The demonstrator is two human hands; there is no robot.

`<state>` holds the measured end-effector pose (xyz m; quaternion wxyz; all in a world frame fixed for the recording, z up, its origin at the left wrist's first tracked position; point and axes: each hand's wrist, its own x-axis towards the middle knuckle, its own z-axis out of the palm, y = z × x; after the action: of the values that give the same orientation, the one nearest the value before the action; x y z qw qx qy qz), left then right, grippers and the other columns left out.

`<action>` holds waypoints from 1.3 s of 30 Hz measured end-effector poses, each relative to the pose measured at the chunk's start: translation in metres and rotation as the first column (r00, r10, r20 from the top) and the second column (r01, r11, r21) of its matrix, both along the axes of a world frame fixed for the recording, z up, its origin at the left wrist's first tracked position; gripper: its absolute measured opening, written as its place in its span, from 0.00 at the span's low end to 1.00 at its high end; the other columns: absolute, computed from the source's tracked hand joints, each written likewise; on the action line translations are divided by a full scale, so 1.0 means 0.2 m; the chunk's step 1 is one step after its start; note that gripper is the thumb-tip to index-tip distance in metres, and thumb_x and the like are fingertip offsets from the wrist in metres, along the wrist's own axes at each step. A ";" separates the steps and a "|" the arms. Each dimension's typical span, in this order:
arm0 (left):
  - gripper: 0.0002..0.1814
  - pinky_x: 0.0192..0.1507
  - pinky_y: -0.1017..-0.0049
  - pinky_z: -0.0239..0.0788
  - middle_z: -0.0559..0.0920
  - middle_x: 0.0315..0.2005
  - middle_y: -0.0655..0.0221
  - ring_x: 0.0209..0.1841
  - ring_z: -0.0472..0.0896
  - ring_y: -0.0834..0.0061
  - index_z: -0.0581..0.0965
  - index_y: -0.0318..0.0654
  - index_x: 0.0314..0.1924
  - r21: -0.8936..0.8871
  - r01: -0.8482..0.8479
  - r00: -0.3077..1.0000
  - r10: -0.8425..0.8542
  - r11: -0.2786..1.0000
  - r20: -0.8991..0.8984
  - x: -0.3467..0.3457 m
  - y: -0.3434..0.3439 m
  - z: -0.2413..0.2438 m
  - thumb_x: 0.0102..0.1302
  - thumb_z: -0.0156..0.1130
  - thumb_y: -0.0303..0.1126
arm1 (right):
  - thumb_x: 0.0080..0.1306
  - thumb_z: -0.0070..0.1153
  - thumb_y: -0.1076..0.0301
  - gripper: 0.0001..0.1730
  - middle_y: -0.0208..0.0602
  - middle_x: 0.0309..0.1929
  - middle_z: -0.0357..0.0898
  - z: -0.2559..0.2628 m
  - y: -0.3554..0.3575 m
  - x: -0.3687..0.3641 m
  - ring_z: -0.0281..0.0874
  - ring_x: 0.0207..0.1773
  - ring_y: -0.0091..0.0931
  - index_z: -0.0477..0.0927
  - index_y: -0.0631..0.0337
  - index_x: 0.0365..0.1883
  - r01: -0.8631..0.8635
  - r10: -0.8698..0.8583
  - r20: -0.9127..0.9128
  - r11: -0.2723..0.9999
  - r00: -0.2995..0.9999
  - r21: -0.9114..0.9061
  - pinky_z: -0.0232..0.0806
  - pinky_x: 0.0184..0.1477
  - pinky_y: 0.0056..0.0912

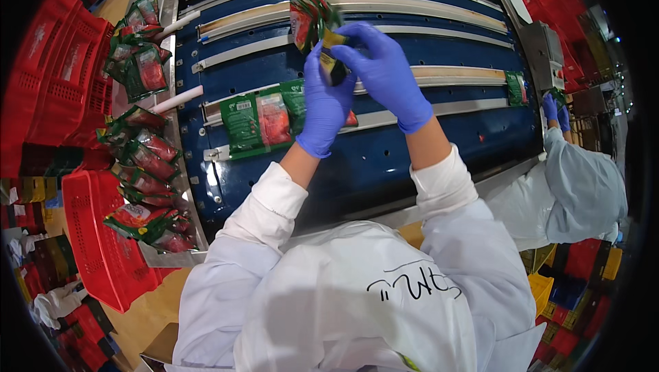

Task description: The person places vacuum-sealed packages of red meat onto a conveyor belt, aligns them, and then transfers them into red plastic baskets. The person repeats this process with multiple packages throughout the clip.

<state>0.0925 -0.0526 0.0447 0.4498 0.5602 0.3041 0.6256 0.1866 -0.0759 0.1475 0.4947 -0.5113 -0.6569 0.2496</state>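
Above the blue machine bed, my gloved left hand [329, 99] holds several green-and-red plastic food packets [311, 22] in a bunch. Fingers of my right hand [383, 71], also in a blue glove, pinch the near packet of the bunch at its yellow edge. Below and left of my hands, green packets with a clear window showing red contents [273, 120] lie side by side along a metal sealing bar [386, 117]; my left hand hides part of this row. One more packet [517, 89] lies at the right end of the bars.
Piles of filled packets [149, 150] cover the steel ledge at left, beside two white rods [177, 99]. Red crates [103, 238] stand left of the ledge. At right, a co-worker's gloved hands [556, 109] hold a packet near a steel control box [543, 53].
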 end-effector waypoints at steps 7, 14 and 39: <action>0.21 0.47 0.79 0.69 0.81 0.41 0.68 0.42 0.77 0.81 0.73 0.34 0.51 -0.346 0.434 0.883 -0.468 0.832 -0.017 -0.15 -0.32 0.26 0.59 0.66 0.31 | 0.58 0.63 0.64 0.22 0.34 0.39 0.80 -0.26 -0.43 0.40 0.76 0.42 0.20 0.75 0.68 0.48 -0.063 -0.128 -0.510 0.938 0.851 -0.341 0.67 0.50 0.23; 0.13 0.42 0.82 0.68 0.82 0.35 0.72 0.37 0.77 0.86 0.80 0.33 0.42 -0.361 0.200 0.922 -0.300 0.911 -0.244 -0.07 -0.44 -0.19 0.59 0.65 0.30 | 0.64 0.54 0.67 0.13 0.31 0.36 0.81 -0.60 -0.64 0.54 0.75 0.38 0.19 0.79 0.65 0.43 0.066 -0.197 -0.298 0.914 0.934 -0.400 0.67 0.43 0.22; 0.12 0.35 0.62 0.66 0.79 0.25 0.65 0.32 0.76 0.59 0.76 0.43 0.24 0.030 -0.104 0.376 0.067 0.994 -0.924 0.20 0.23 -0.23 0.53 0.65 0.42 | 0.65 0.45 0.49 0.36 0.54 0.69 0.49 -0.85 -0.01 0.45 0.34 0.73 0.53 0.56 0.54 0.68 0.504 -0.286 0.825 0.863 0.488 0.001 0.33 0.70 0.55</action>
<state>0.1331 -0.0073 -0.0009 0.1810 0.7894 0.5417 0.2252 0.2762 -0.0785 -0.0217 0.1225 -0.7610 -0.6350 -0.0515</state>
